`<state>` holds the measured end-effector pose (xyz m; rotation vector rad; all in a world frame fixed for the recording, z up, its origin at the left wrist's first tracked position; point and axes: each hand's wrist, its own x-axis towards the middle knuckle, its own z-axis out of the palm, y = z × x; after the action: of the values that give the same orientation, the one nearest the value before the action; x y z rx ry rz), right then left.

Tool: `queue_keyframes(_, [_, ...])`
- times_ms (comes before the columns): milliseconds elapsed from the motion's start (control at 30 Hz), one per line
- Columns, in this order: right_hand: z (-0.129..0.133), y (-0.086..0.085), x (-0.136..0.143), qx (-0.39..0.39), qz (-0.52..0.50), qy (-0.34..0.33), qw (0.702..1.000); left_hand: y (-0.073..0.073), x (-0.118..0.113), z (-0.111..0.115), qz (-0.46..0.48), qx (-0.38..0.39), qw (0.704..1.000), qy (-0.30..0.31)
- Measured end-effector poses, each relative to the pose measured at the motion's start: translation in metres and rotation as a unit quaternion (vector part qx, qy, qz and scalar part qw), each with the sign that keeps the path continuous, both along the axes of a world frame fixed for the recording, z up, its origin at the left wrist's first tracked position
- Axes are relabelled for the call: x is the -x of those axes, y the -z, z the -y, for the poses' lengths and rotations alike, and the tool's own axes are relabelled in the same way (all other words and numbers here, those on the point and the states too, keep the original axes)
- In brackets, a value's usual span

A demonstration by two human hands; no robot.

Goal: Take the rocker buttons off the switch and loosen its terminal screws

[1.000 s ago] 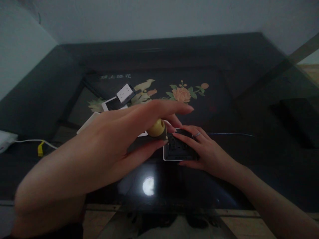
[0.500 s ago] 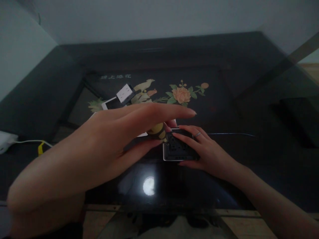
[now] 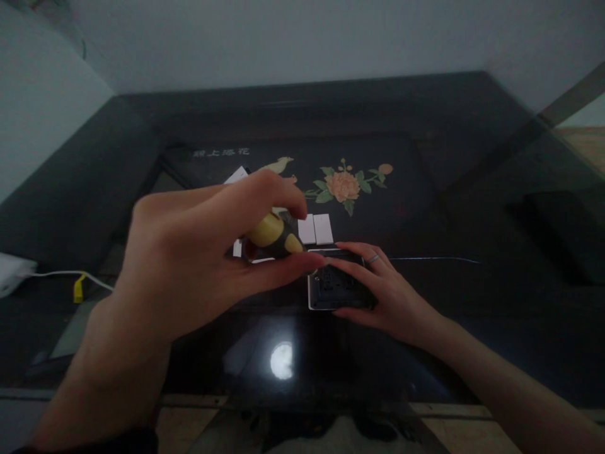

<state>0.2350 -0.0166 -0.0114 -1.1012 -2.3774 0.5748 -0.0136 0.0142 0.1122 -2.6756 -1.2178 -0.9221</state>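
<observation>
My left hand (image 3: 212, 252) is closed around the yellow and black handle of a screwdriver (image 3: 269, 232). The tool slants down to the right, and its tip meets the left side of a wall socket (image 3: 338, 293), or comes very close to it. The socket lies with its black back upward and a white rim along its edge. My right hand (image 3: 387, 284), with a ring on one finger, grips the socket from the right, its fingers over the back and the thumb at the near edge.
Two white rectangular pieces (image 3: 315, 229) lie just beyond the socket. Another white socket (image 3: 237, 174) is partly hidden behind my left hand. A white adapter (image 3: 13, 272) with a cable and yellow tag sits at far left. A dark flat object (image 3: 562, 233) lies at right.
My left hand has turned and its fingers have curled in around the screwdriver handle, uncovering the handle and the white pieces. My right hand stays on the socket.
</observation>
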Motion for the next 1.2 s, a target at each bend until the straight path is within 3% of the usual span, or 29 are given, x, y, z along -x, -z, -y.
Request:
queue_keyframes(233, [-0.003, 0.0, -0.001, 0.025, -0.021, 0.023, 0.999, -0.009, 0.01, -0.01, 0.035, -0.008, 0.998, -0.047])
queue_keyframes(367, [-0.005, 0.0, 0.0, 0.027, -0.013, 0.029, 0.999, -0.005, 0.015, -0.022, 0.069, 0.001, 0.995, -0.066])
queue_keyframes(500, [-0.006, -0.002, 0.002, 0.027, -0.02, 0.034, 0.999, 0.015, 0.022, -0.034, 0.12, 0.048, 0.987, -0.1])
queue_keyframes(700, [-0.005, -0.001, 0.004, -0.006, -0.04, 0.038, 0.998, 0.063, 0.038, -0.042, 0.094, 0.039, 0.984, -0.149])
queue_keyframes(867, [-0.002, 0.0, 0.007, 0.019, -0.095, 0.063, 0.993, 0.096, 0.04, -0.042, 0.109, 0.042, 0.973, -0.197])
queue_keyframes(1000, [-0.003, 0.0, 0.007, 0.033, -0.127, 0.082, 0.988, 0.11, 0.039, -0.046, 0.108, 0.052, 0.971, -0.208])
queue_keyframes(1200, [-0.002, -0.001, 0.007, 0.005, -0.141, 0.088, 0.986, 0.115, 0.037, -0.041, 0.081, 0.095, 0.971, -0.204])
